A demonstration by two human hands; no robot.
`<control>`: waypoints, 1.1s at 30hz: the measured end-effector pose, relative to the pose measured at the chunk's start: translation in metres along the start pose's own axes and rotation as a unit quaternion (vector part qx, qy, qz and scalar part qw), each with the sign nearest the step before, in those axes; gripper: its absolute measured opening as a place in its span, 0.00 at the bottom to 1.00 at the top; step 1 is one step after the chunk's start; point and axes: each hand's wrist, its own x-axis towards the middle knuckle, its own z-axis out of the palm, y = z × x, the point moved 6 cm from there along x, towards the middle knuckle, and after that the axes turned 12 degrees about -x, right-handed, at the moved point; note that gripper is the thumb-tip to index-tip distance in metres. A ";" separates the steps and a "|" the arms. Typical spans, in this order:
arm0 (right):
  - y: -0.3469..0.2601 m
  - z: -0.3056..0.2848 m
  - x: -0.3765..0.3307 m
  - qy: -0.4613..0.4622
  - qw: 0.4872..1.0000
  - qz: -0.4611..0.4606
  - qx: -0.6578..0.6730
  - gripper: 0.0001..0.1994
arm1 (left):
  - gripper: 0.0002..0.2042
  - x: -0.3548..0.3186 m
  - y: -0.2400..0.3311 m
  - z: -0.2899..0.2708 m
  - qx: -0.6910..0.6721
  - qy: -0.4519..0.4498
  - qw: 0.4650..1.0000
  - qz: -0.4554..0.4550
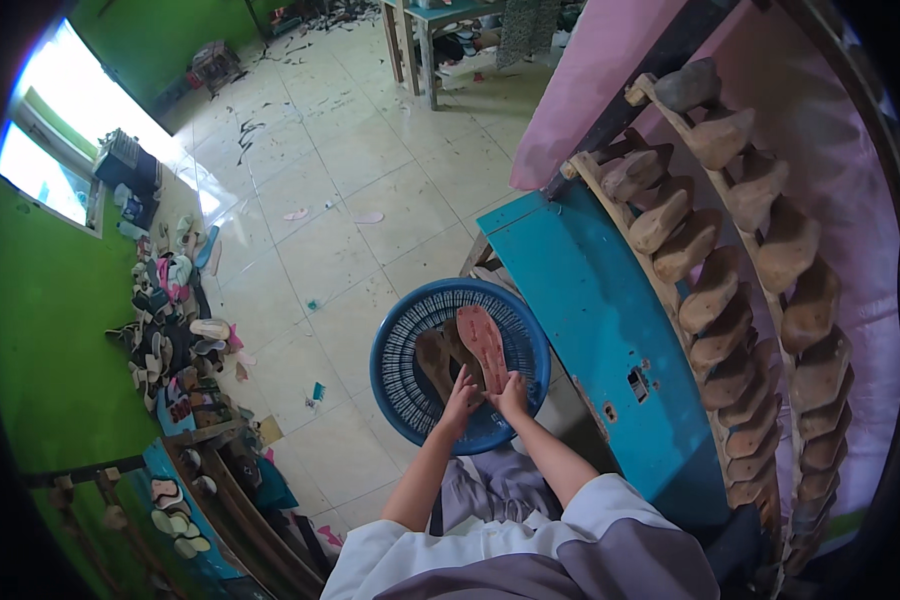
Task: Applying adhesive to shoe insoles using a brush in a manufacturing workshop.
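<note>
A round blue plastic basket stands in front of me, above my lap. My right hand is closed on the lower end of a reddish-pink shoe sole with darker marks on its face. To the left of that sole are two brown sole-shaped pieces, one partly behind the other. My left hand is at the lower end of the brown pieces, thumb and forefinger spread apart. Whether it touches them is hard to see. Both hands are close together over the basket's near part.
At my right is a turquoise bench with holes in its top. Beyond it, wooden racks carry rows of shoe lasts. Piled shoes line the green wall on the left. Scraps litter the tiled floor; a table stands farther off.
</note>
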 end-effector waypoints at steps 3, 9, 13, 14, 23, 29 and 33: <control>0.012 0.014 0.013 -0.018 1.000 0.016 -0.011 0.33 | 0.33 0.017 -0.011 0.010 -0.026 0.004 0.998 -0.052; 0.025 0.039 0.031 -0.039 0.998 0.036 -0.033 0.30 | 0.34 0.049 -0.033 -0.004 0.014 0.003 0.996 -0.092; 0.037 0.059 0.037 -0.073 0.995 0.038 -0.052 0.27 | 0.35 0.072 -0.053 -0.019 0.037 0.026 0.993 -0.113; 0.038 0.063 0.039 -0.075 0.995 0.027 -0.056 0.26 | 0.35 0.081 -0.054 -0.018 0.043 -0.008 0.996 -0.083; 0.038 0.082 0.034 -0.080 0.994 0.070 0.006 0.25 | 0.35 0.094 -0.070 -0.021 0.098 0.006 0.993 -0.071; 0.031 0.074 0.021 -0.058 0.998 0.012 0.032 0.31 | 0.35 0.085 -0.056 -0.029 0.111 -0.005 0.992 -0.059; 0.046 0.061 0.021 -0.048 0.998 0.023 0.037 0.34 | 0.32 0.069 -0.038 -0.039 0.155 0.031 0.987 -0.034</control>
